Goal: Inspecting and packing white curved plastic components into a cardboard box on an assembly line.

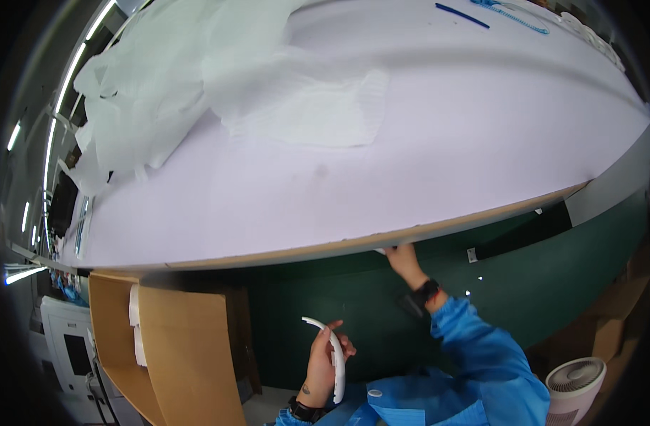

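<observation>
Your left hand (321,361) pinches 1 curved white strip (339,373) between thumb and fingers, in front of the desk (304,213). Your right hand (406,264) is at the desk's near edge; its fingertips are hidden, so its grip cannot be told. 1 cardboard box (186,348) stands left of you.

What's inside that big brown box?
Inside the box, white pieces peek out beside the wide cardboard panel. The panel covers the rest, so I can't tell how many there are or what lies deeper.
</observation>
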A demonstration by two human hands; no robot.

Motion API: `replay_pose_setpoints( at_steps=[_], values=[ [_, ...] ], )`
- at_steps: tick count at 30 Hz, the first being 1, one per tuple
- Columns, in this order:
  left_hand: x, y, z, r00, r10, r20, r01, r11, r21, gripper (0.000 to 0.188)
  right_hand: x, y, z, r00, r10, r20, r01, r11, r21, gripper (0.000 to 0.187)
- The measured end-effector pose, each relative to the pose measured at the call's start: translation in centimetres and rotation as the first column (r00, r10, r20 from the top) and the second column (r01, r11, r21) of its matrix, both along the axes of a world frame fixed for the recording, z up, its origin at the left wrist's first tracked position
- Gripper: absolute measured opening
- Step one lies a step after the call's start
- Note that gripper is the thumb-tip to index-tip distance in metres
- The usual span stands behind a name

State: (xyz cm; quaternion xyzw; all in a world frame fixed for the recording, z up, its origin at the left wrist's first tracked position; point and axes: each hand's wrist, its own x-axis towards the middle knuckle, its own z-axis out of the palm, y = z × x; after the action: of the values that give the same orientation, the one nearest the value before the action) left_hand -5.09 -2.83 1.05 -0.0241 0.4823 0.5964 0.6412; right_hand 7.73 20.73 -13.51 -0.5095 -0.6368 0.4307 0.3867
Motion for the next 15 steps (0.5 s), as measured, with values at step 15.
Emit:
replay_pose_setpoints(
  at_steps=[15],
  values=[
    [3.3,6.2,5.7,0.996,-0.007,-0.086,0.041,0.916,0.399,0.064,4.6,-16.8,18.7,0.981,0.189,0.040,-0.193,0.968,0.159,0.055]
  ],
)
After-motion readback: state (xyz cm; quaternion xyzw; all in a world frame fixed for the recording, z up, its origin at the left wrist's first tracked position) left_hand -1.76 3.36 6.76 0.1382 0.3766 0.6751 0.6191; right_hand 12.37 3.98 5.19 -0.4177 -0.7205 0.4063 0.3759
